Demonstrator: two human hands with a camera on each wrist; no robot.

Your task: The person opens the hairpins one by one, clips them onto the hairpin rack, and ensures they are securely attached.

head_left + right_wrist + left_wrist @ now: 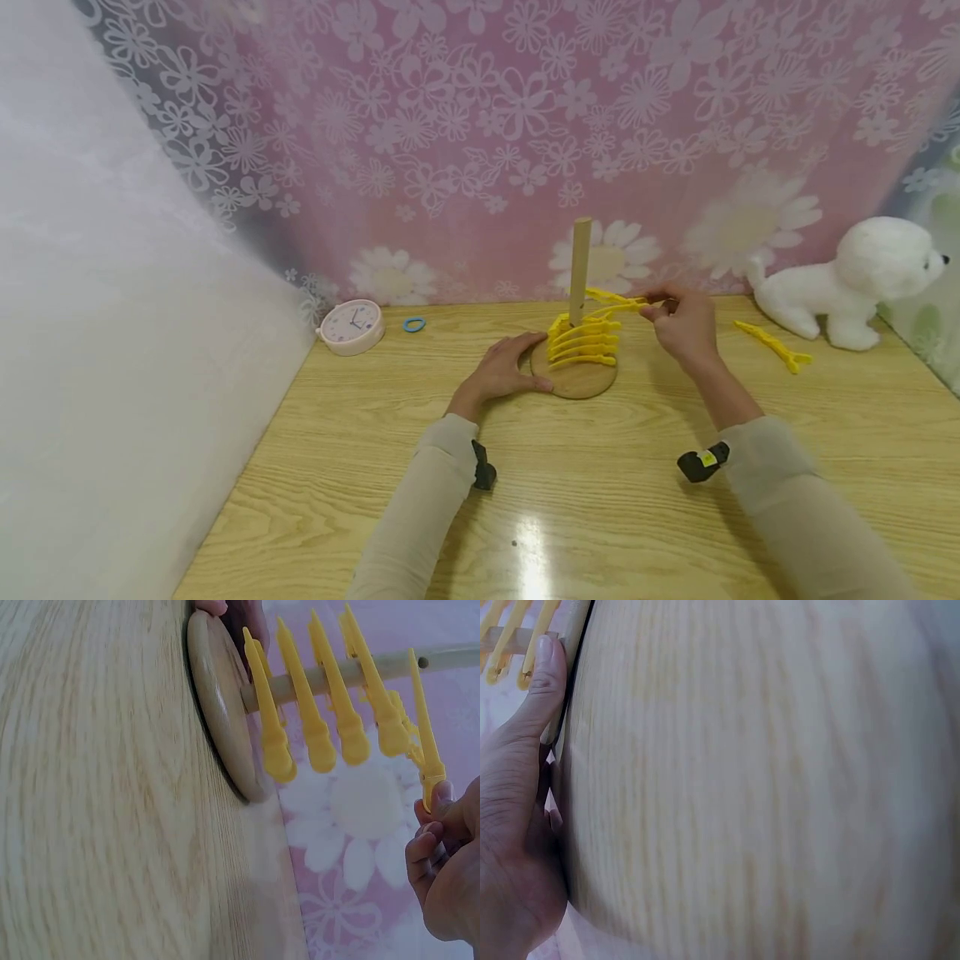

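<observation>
A wooden post [580, 267] rises from a round wooden base [581, 387]. Several yellow hair clips [321, 724] are clamped one above another on the post, their tail ends pointing right in the head view. My left hand [501, 368] grips the base at its left rim, thumb near the front edge and fingers toward the back. Above the stacked clips, my right hand [684, 325] pinches the tail of another yellow hair clip [424, 727] between thumb and fingers. Its long arms are spread apart, and one crosses in front of the post in the right wrist view.
One more yellow hair clip [772, 343] lies on the table to the right, by a white plush dog [862, 283]. At the back left are a pink clock [351, 327] and a small blue ring [414, 324]. A flowered pink curtain [480, 167] hangs behind.
</observation>
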